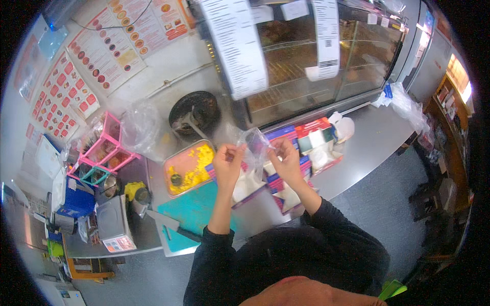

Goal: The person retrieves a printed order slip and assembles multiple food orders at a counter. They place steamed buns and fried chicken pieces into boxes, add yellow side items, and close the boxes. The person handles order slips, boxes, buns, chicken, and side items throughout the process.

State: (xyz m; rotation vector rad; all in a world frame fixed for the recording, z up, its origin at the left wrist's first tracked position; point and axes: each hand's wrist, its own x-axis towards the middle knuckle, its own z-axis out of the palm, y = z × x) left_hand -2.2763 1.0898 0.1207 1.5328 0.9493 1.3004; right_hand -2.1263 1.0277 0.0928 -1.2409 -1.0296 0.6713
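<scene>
Between my two raised hands a clear plastic bag (255,145) is stretched. My left hand (228,161) pinches one side of it and my right hand (287,161) pinches the other. Under the hands stand several open purple-and-white cartons (250,187) with white linings, partly hidden by my hands and the bag. A red-and-green carton (317,130) stands to the right of them. On the left, a metal tray (176,163) bears chopped yellow food (200,158) and a small dark round cup. A teal cutting board (186,208) lies nearer me, with a broad knife (173,225) across its left side.
A black pan (195,115) with a metal utensil in it sits behind the tray. A glass-fronted cabinet (301,66) with hanging paper slips borders the counter's back. Left are a pink rack (104,145), a scale (113,219) and a yellow cloth (133,190). The metal counter (360,145) curves right.
</scene>
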